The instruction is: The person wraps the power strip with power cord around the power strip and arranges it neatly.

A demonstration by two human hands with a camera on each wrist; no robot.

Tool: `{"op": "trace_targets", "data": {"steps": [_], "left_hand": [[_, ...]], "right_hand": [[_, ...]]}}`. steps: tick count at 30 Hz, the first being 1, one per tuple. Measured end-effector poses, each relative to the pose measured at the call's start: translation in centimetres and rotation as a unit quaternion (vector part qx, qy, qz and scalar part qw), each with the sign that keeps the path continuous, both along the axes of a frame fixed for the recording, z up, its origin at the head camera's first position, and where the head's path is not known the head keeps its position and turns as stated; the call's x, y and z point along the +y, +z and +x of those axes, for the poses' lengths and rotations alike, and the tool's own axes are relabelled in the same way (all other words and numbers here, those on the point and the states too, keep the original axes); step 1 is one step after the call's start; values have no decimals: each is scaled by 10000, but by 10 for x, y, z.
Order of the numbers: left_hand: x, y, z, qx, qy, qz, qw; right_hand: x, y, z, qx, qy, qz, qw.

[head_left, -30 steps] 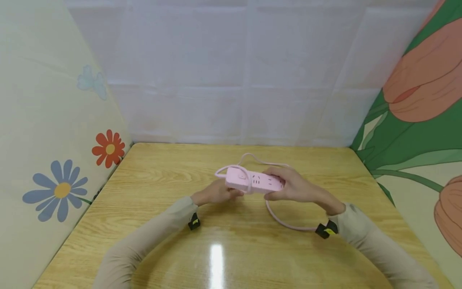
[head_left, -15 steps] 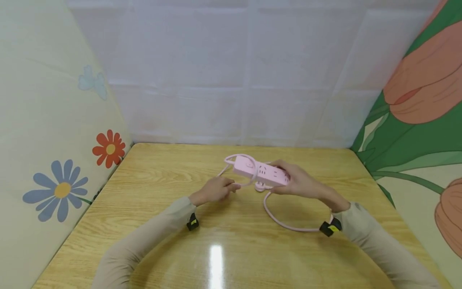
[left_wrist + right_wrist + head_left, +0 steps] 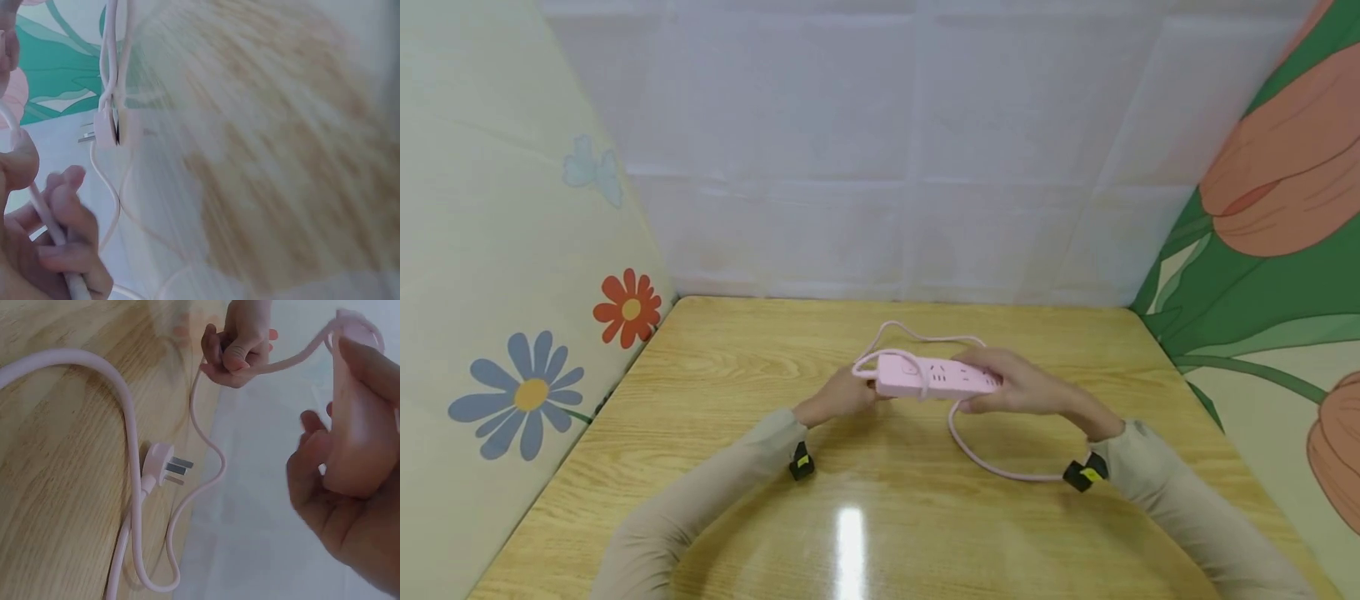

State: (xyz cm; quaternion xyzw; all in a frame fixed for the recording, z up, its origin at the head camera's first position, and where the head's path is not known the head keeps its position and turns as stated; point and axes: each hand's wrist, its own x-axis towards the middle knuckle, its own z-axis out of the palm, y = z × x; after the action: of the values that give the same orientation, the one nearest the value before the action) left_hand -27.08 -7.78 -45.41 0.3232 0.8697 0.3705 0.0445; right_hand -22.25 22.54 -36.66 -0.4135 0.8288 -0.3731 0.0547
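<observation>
My right hand [image 3: 1022, 385] grips the right end of a pink power strip [image 3: 898, 383], raised over the table with its sockets facing up. A turn of its pink cord loops around the strip's left end. Beneath that end is my left hand [image 3: 838, 396], partly hidden by the strip in the head view. In the left wrist view its curled fingers hold the cord [image 3: 49, 215]. The right wrist view shows the cord running from the left hand [image 3: 240, 347] to the strip [image 3: 359, 437]. The three-pin plug [image 3: 159, 464] appears by the wooden surface.
Loose cord [image 3: 992, 468] curves below the strip toward the right wrist, and another stretch loops behind it. The wooden table [image 3: 745, 500] ends at a white sheet [image 3: 880, 167]. Flower-printed panels stand left and right. Each wrist wears a small black camera [image 3: 802, 461].
The strip tilted up and rightward, then came back down and left, nearly level. My left hand came out from under it with the cord and is again partly behind it.
</observation>
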Motion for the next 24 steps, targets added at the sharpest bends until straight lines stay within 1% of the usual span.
{"op": "trace_targets", "data": {"steps": [1, 3, 4, 5, 6, 8, 9, 12, 15, 16, 18, 21, 24], "left_hand": [[-1, -1, -1, 196, 107, -15, 9998], [-3, -4, -3, 575, 151, -3, 9982], [-4, -5, -4, 690, 76, 1, 9976], [-4, -6, -5, 889, -18, -58, 9960], [-4, -6, -6, 983, -126, -57, 9951], [-3, -5, -6, 1049, -338, -28, 9939], [-2, -4, -6, 1091, -379, -4, 9933], [1, 1, -4, 808, -321, -88, 9962], [5, 5, -2, 438, -206, -205, 9986], [6, 7, -2, 262, -207, -259, 9991], [7, 9, -1, 108, -296, -213, 9993], [9, 9, -2, -9, -436, -148, 9989], [10, 9, -3, -23, -470, -163, 9988]], "right_hand": [[1, -1, 0, 96, 54, 65, 9999], [2, -2, 0, 245, 155, 187, 9994], [2, -3, 0, 287, 182, 246, 9991], [2, -3, 0, 301, 210, 306, 9989], [2, -3, 0, 249, 237, 359, 9988], [2, -3, 1, 60, 251, 413, 9988], [2, -3, 1, -37, 273, 431, 9987], [2, -3, 3, -305, 367, 493, 9976], [1, -4, 4, -431, 544, 533, 9962], [1, -5, 4, -468, 621, 540, 9955], [0, -7, 3, -504, 803, 515, 9942], [-1, -9, 3, -579, 1052, 514, 9914], [-2, -10, 3, -610, 1132, 571, 9900]]}}
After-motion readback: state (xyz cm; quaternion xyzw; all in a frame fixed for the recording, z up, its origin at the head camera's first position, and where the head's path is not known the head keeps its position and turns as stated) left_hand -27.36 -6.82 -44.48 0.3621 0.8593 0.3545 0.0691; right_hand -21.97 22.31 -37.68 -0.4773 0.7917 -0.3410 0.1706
